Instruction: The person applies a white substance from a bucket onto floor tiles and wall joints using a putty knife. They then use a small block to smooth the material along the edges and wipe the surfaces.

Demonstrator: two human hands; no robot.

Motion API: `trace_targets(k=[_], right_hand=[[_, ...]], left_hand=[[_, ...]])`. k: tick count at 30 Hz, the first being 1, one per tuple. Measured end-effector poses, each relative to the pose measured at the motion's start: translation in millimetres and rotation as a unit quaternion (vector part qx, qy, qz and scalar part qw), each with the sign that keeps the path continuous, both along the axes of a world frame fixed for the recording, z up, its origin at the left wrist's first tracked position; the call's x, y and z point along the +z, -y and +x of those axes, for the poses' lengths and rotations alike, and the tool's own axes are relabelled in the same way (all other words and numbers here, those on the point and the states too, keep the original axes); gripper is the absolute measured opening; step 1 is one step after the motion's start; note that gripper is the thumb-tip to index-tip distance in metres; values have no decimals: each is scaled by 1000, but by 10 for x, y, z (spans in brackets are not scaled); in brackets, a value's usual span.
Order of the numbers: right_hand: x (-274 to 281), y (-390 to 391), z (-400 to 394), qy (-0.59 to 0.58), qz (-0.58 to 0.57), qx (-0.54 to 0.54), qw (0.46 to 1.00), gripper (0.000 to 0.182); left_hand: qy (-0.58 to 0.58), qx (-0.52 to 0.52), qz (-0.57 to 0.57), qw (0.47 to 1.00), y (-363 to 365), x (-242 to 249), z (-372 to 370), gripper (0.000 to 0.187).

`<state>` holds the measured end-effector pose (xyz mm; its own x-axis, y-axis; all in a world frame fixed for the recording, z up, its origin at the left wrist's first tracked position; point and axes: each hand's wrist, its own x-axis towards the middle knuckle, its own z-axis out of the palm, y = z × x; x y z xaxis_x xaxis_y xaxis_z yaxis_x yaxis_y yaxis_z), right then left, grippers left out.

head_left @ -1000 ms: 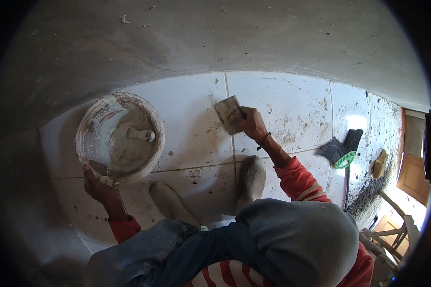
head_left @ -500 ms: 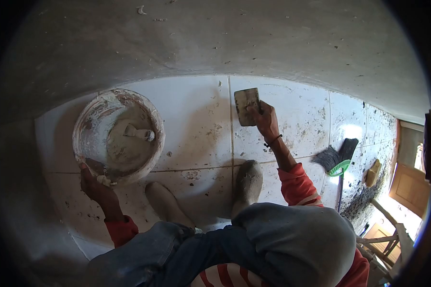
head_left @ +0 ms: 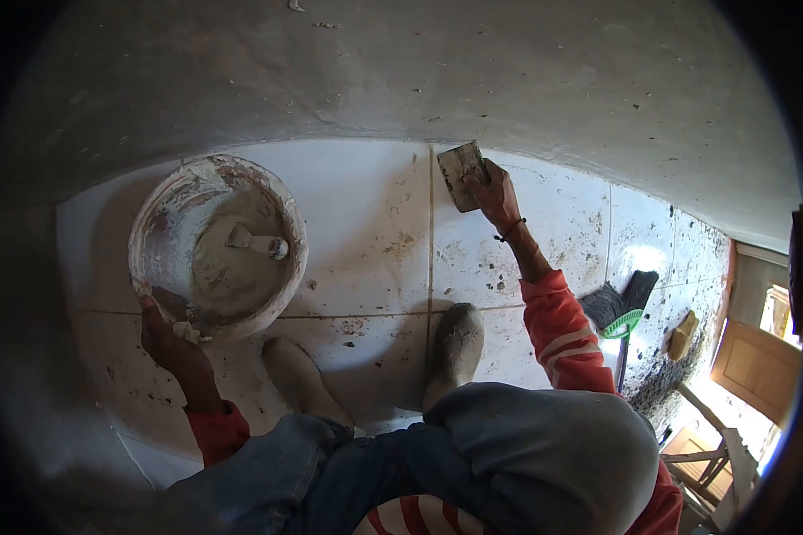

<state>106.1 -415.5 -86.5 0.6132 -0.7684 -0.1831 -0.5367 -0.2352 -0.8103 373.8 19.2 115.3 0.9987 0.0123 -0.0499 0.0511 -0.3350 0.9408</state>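
My left hand (head_left: pixel 176 349) is at the near-left rim of a round, plaster-smeared bucket (head_left: pixel 295 214), its fingers closed over the edge. Grey-white wet plaster (head_left: pixel 212 276) covers part of the bottom inside, and a putty knife (head_left: pixel 259 242) coated in the mix rests there. In my right hand (head_left: pixel 497 197) is a flat rectangular plastering float (head_left: pixel 459 169), caked with dried material. The float is above the floor tiles, close to the foot of the wall.
A grey plastered wall (head_left: pixel 375 80) curves across the front. White floor tiles (head_left: pixel 357 214) are spotted with splatter. My shoes (head_left: pixel 456 343) stand between bucket and broom (head_left: pixel 622 321). Farther right are a yellowish block (head_left: pixel 682 336) and wooden pieces (head_left: pixel 732 464).
My right hand has moved forward with the float, nearer the wall, and the float has tilted. My left hand stays on the bucket rim. The view has shifted slightly.
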Motion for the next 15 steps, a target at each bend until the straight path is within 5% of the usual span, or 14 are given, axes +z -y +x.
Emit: trace_targets(k=[15], right_hand=[[114, -176, -52, -7, -47, 46, 998, 34]], left_hand=[[-18, 37, -2, 999, 59, 26, -21, 60]])
